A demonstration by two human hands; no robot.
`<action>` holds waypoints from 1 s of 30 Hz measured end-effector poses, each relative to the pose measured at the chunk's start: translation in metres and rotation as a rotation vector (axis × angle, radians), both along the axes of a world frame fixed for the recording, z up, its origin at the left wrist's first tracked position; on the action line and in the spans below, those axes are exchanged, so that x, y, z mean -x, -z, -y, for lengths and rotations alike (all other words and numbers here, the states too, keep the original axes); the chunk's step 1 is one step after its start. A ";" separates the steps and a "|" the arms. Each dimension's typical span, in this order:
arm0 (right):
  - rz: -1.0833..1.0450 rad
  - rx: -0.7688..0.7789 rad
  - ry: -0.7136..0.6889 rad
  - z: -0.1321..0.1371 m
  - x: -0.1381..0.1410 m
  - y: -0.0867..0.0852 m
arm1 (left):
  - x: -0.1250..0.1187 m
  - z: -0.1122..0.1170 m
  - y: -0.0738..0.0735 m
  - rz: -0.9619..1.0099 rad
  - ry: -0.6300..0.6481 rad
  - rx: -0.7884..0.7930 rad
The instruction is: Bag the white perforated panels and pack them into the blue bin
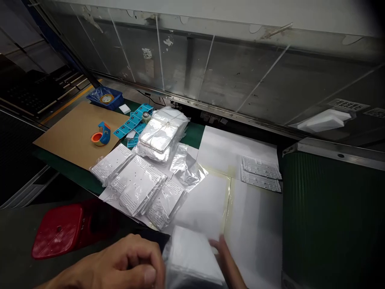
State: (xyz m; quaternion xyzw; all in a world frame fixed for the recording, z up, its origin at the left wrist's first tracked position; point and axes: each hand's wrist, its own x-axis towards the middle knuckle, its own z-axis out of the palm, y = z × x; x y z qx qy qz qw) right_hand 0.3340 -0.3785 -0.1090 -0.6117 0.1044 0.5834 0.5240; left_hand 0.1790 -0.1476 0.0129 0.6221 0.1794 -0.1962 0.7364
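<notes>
At the bottom of the view my left hand (126,263) is curled closed against the left edge of a white stack of sheets in a clear bag (192,257). Only fingers of my right hand (227,259) show, pressed along the stack's right side. The stack is blurred and sits at the near edge of a white work surface (255,233). Just beyond it lie several clear bags of perforated white cards (141,186), fanned out side by side.
A heap of clear plastic bags (164,134) lies further back, with blue labels (134,120), a blue and orange tape dispenser (100,134) on brown cardboard (72,134), and a blue tray (105,97). Two white card strips (261,172) lie right. A red stool (58,228) stands lower left. A green conveyor (333,224) is right.
</notes>
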 end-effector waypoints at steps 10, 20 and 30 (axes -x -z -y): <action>0.153 -0.154 -0.016 -0.103 0.026 0.108 | 0.003 0.009 0.100 -0.014 -0.373 0.068; 0.739 0.083 -0.419 -0.117 0.002 0.145 | -0.009 -0.015 0.209 -0.083 -0.215 -0.926; 1.100 0.522 -0.582 -0.176 -0.158 0.169 | -0.166 -0.108 0.265 -0.037 -0.210 -1.022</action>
